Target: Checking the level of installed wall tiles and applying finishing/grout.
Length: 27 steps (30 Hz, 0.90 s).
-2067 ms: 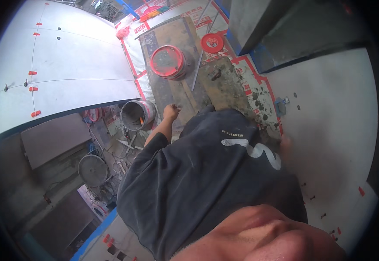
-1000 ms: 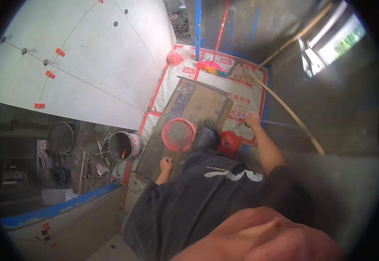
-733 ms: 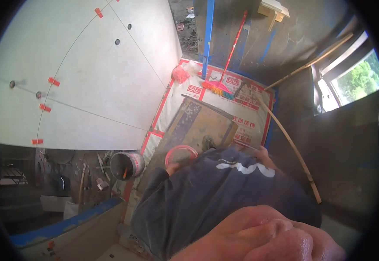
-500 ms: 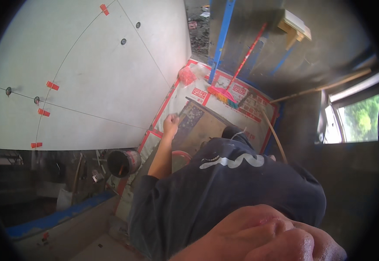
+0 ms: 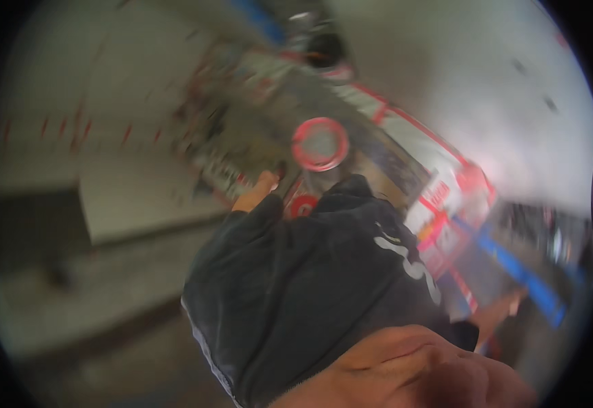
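Observation:
The view is smeared by motion. My left hand (image 5: pixel 264 185) is to the left of a red-rimmed bucket (image 5: pixel 320 122), its fingers looking curled in. A small dark shape (image 5: pixel 281 170) is at its fingertips, too blurred to name, and I cannot tell whether the hand holds it. Between hand and body, near my dark shirt, shows a round red patch (image 5: pixel 302 205). My right hand (image 5: pixel 512 304) is out at the lower right, close to a blue strip (image 5: pixel 545 299). Its fingers are blurred, and nothing can be made out in them.
A big pale panel (image 5: pixel 480 81) fills the upper right. Red-and-white sheeting (image 5: pixel 432 139) runs along the floor, with a pink broom head (image 5: pixel 439 234) on it. At the top is a dark bucket (image 5: pixel 325 51). Blurred clutter (image 5: pixel 215 129) covers the floor at left.
My body and view have turned left: the pale panel has swung from left to right. The red-rimmed bucket now shows in full. My right hand has come into view.

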Each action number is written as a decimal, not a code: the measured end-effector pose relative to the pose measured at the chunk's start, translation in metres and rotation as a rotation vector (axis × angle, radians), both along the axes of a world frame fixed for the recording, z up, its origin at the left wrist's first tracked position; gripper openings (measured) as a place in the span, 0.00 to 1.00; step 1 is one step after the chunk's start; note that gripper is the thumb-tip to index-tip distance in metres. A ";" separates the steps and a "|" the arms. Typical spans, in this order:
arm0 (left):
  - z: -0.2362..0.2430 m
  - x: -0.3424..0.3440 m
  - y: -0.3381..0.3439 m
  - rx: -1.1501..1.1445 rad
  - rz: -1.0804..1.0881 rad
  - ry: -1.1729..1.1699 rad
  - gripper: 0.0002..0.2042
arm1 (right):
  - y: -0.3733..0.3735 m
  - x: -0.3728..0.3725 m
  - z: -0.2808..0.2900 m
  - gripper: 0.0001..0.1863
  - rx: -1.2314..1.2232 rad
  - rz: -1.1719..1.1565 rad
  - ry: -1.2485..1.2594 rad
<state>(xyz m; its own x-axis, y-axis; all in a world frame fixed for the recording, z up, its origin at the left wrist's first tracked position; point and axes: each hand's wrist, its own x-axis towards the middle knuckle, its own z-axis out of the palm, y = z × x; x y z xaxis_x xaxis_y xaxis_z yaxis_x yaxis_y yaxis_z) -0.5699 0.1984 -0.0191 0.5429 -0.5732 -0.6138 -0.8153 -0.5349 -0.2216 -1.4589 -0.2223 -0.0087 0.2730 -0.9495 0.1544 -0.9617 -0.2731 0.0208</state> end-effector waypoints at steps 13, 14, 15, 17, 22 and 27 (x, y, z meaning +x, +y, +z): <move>0.008 -0.306 0.256 -0.045 0.533 0.222 0.16 | -0.148 0.259 0.051 0.26 0.334 0.031 -0.285; -0.022 -0.316 0.264 -0.272 1.084 0.219 0.17 | -0.141 0.260 0.058 0.26 0.360 -0.021 -0.275; -0.022 -0.326 0.257 -0.289 1.106 0.246 0.17 | -0.136 0.267 0.066 0.26 0.367 -0.057 -0.270; -0.014 -0.332 0.233 -0.326 1.087 0.278 0.19 | -0.123 0.282 0.084 0.25 0.379 -0.139 -0.265; -0.083 -0.276 0.230 -0.563 1.251 0.195 0.25 | -0.057 0.390 0.107 0.23 0.278 -0.021 -0.484; -0.055 -0.142 0.244 -0.252 0.644 0.269 0.29 | 0.058 0.686 0.242 0.16 0.392 0.588 -0.801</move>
